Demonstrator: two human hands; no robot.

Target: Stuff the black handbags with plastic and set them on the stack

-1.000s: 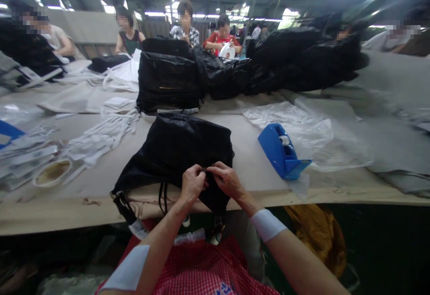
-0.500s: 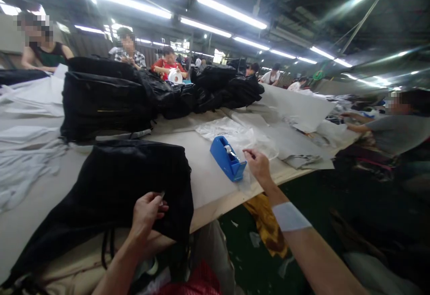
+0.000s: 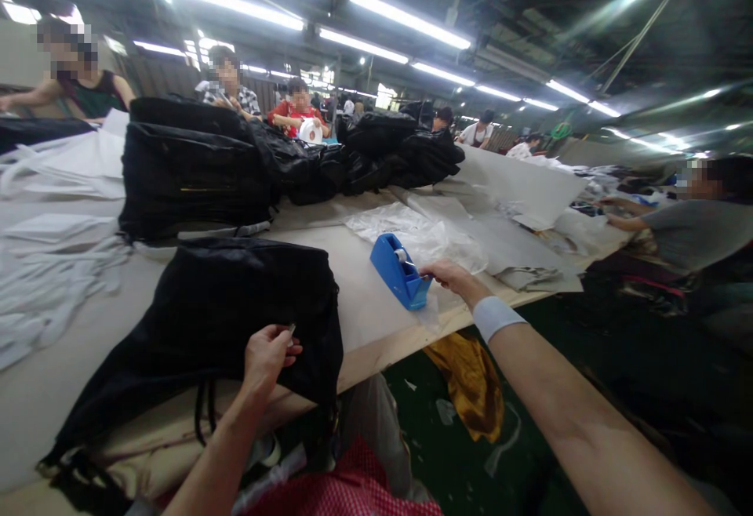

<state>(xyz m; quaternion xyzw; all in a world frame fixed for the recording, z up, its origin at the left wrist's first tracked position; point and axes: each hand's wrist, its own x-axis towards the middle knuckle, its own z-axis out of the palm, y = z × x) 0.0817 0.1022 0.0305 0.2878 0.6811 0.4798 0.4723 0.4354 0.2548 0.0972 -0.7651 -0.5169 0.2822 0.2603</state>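
A black bag (image 3: 223,320) lies flat on the table in front of me, its straps hanging over the near edge. My left hand (image 3: 267,355) rests on the bag's near edge, fingers pinched on a small pale piece I cannot name. My right hand (image 3: 447,274) reaches out to the blue tape dispenser (image 3: 398,269) and touches its front end; its fingers are curled at the tape's cutting edge, and what they grip is hidden.
A stack of black bags (image 3: 194,167) stands behind mine, with more black bags (image 3: 388,155) further back. White strips (image 3: 47,296) lie at left, clear plastic sheets (image 3: 423,238) behind the dispenser. Several people sit around the table (image 3: 376,320). A yellow cloth (image 3: 471,383) hangs below the edge.
My right hand left the bag, swung right and came down onto the front of the tape dispenser. My left hand stayed pinched at the bag's near edge. My view turned right.
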